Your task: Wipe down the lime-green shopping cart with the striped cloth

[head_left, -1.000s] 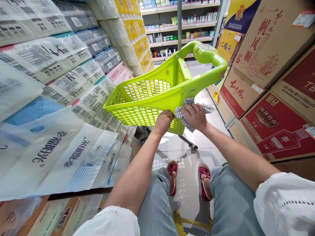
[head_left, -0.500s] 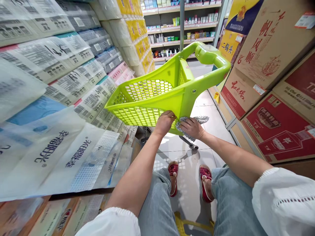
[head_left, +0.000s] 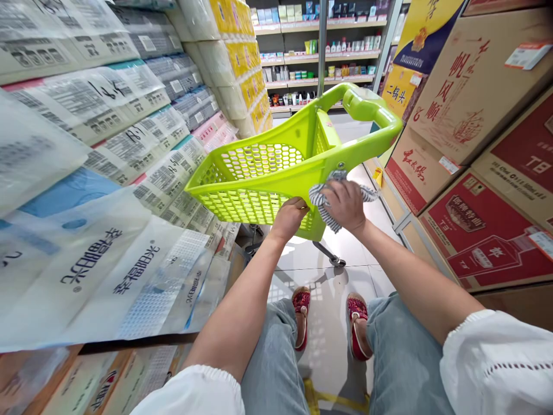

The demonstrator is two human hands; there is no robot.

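A lime-green plastic shopping basket (head_left: pixel 259 173) with a perforated body and a long handle (head_left: pixel 367 112) is tipped on its side in front of me. My left hand (head_left: pixel 290 214) grips the basket's lower near edge. My right hand (head_left: pixel 345 203) presses a blue-and-white striped cloth (head_left: pixel 320 200) against the solid green side of the basket, just below the handle's pivot. My knees and red shoes (head_left: pixel 328 314) show below.
Stacked plastic-wrapped tissue packs (head_left: pixel 108 173) fill the left side. Red and tan cardboard cartons (head_left: pixel 475 144) are piled on the right. A narrow tiled aisle (head_left: pixel 345 253) runs ahead to shelves of bottles (head_left: pixel 337 52). A metal pole (head_left: pixel 322 46) stands behind the basket.
My right hand with the cloth dropped to the basket's lower corner, then rose back up its side. The left hand kept its grip on the edge.
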